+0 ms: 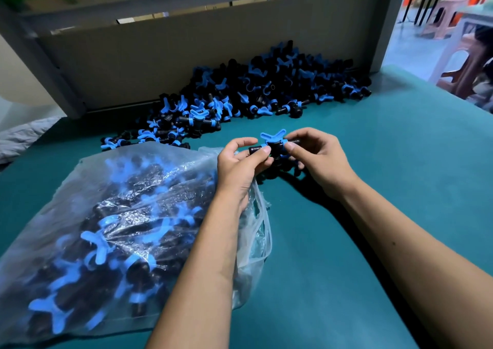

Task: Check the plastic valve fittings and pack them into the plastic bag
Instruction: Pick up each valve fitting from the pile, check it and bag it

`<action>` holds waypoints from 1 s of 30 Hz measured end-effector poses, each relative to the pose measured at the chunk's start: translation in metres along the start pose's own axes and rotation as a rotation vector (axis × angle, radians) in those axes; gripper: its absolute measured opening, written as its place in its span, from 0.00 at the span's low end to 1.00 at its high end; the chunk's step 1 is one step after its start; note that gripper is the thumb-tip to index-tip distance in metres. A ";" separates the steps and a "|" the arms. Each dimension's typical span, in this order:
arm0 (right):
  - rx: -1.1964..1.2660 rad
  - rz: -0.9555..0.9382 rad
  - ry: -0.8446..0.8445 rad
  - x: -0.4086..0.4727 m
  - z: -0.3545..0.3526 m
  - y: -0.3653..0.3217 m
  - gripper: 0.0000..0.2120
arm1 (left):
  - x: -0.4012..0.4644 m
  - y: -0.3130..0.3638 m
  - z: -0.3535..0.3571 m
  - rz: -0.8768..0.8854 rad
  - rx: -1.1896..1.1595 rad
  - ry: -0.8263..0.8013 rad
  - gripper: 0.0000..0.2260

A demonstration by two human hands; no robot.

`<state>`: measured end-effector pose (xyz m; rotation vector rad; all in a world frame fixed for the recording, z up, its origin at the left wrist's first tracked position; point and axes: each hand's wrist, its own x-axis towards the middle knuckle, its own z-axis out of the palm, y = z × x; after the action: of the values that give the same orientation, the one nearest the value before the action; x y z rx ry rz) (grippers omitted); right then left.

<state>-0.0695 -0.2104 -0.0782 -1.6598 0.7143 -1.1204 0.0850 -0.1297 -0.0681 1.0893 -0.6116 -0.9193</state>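
Forearms reach in from the bottom edge over a teal table (373, 162). Nearest me, on the left, lies a clear plastic bag (112, 231), already bulging with black and blue valve fittings, so I judge a good share of the packing done. Its open mouth sits crumpled under my left wrist. Just beyond, I hold one fitting (272, 146) above the table between both hands: my left hand (241, 162) pinches the black stub at one end, my right hand (317, 156) pinches the other end, and the blue butterfly handle points up. This one looks under inspection, not yet bagged. Farther back, a large loose pile of fittings (253, 95) rests against a grey panel (186, 55), so plenty remains.
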 end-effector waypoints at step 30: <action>0.380 0.192 0.170 0.003 -0.007 -0.001 0.05 | 0.002 0.002 0.001 0.058 0.139 0.077 0.02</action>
<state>-0.0750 -0.2151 -0.0752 -1.1630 0.7008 -1.1841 0.0858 -0.1312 -0.0660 1.2199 -0.6477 -0.7901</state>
